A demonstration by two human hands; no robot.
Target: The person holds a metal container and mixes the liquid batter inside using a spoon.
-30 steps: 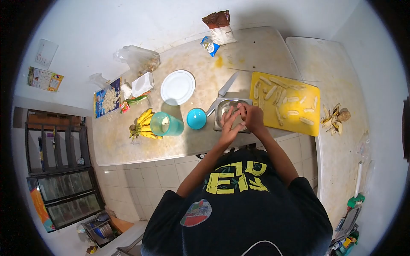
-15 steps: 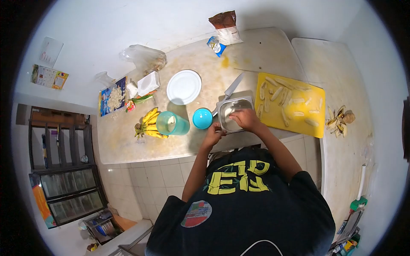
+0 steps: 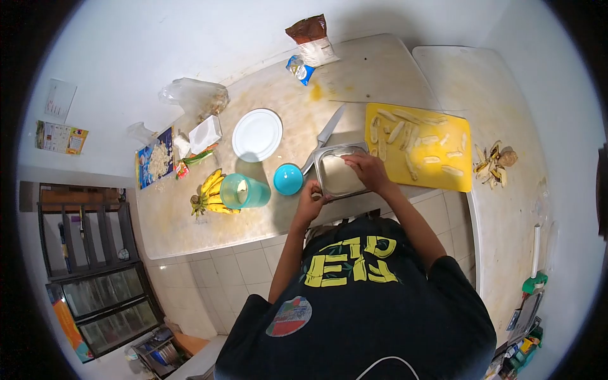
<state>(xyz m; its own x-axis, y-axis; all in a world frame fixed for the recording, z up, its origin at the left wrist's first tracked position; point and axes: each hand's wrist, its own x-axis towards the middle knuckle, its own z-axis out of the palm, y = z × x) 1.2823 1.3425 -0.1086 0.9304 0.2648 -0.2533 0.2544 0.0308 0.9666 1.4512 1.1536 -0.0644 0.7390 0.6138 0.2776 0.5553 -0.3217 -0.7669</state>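
Note:
A rectangular metal pan (image 3: 339, 149) sits at the table's front edge, with a pale layer inside it. My left hand (image 3: 310, 202) is closed at the pan's near left corner, fingers on its rim. Over the pan's far right part, my right hand (image 3: 369, 172) is bent down with its fingers drawn together; anything between them is hidden. Left of the pan stands a small blue bowl (image 3: 288, 180). Right of it, a yellow cutting board (image 3: 456, 177) carries several peeled banana slices (image 3: 415, 142). Behind the pan lies a knife (image 3: 330, 125), its handle end near the pan's left side.
A turquoise pitcher (image 3: 250, 192) stands beside a bunch of bananas (image 3: 212, 193). Farther back are a white plate (image 3: 257, 134), a white box (image 3: 206, 133), a plastic bag (image 3: 196, 98) and a brown-and-white packet (image 3: 313, 41). Banana peels (image 3: 493, 166) lie on the right-hand counter.
My right hand has shifted from over the pan's middle toward its far right side. My left hand stays at the near left corner. The whole view has turned slightly.

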